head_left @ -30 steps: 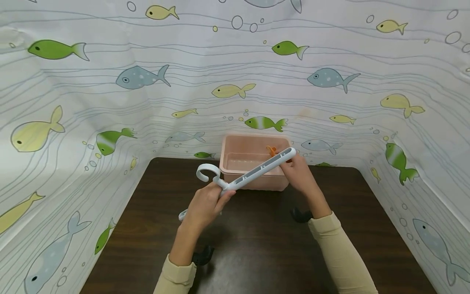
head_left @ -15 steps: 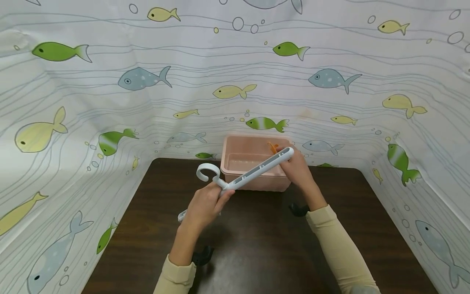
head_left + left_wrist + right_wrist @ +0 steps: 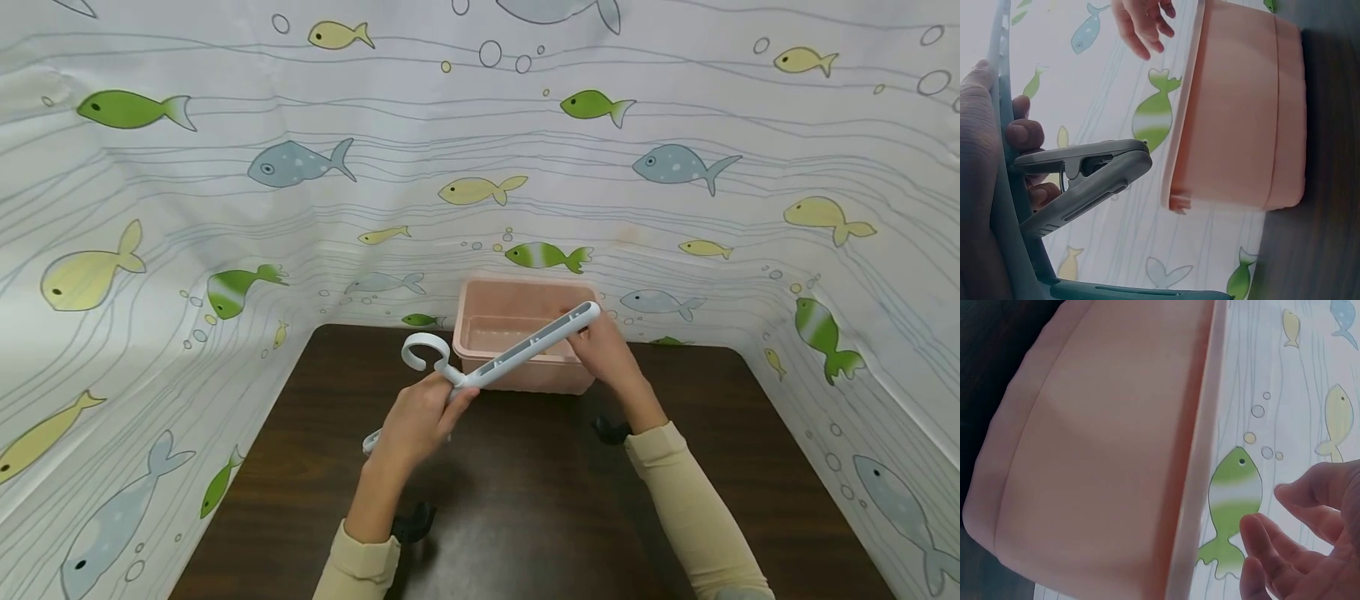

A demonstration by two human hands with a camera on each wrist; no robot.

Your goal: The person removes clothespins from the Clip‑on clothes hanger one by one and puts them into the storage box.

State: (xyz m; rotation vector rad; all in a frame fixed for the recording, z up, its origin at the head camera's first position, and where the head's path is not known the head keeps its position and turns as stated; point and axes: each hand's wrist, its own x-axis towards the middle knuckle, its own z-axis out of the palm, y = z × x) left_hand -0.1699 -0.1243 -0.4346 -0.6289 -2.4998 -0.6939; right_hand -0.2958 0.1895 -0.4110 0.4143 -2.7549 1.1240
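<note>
In the head view my left hand (image 3: 416, 421) grips a white plastic clothes hanger (image 3: 517, 354) near its neck, the hook pointing up and left and one arm slanting up to the right. A grey spring clip (image 3: 1094, 181) sits on the hanger in the left wrist view, next to my curled fingers. My right hand (image 3: 607, 358) is over the right side of a pink plastic bin (image 3: 540, 381), partly behind the hanger's end. Seen from the right wrist, that hand's thumb and fingers are apart with nothing between them, beside the bin's rim.
The bin stands at the back of a dark brown wooden table (image 3: 495, 517). A white fish-patterned sheet (image 3: 465, 150) rises behind it and along both sides. Black wrist mounts (image 3: 414, 522) sit under the forearms.
Orange piece at my right fingers, seen over the bin before, has left them and is out of sight. The right hand moved only slightly. My left hand and the hanger stay put.
</note>
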